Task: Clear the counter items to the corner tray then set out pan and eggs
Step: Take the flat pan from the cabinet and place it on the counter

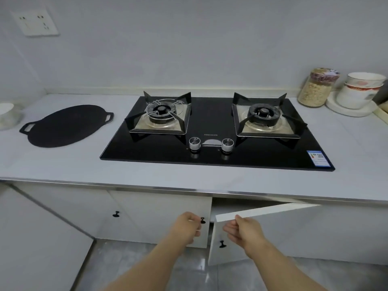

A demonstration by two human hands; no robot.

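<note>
Here, the right hand grips the open door by its edge; the left hand pinches the next knob. The pan lies on the counter, left of the hob; eggs unseen. Next, likely: search inside.

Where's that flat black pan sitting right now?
In the head view, the flat black pan lies on the white counter, on the left side, just left of the gas hob and not touching it.

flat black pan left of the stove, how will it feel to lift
The black pan looks like rigid dark metal, so probably stiff and heavy. It lies flat and wide, so unlikely to tip or roll. Its two loop handles suggest a two-handed lift.
</note>
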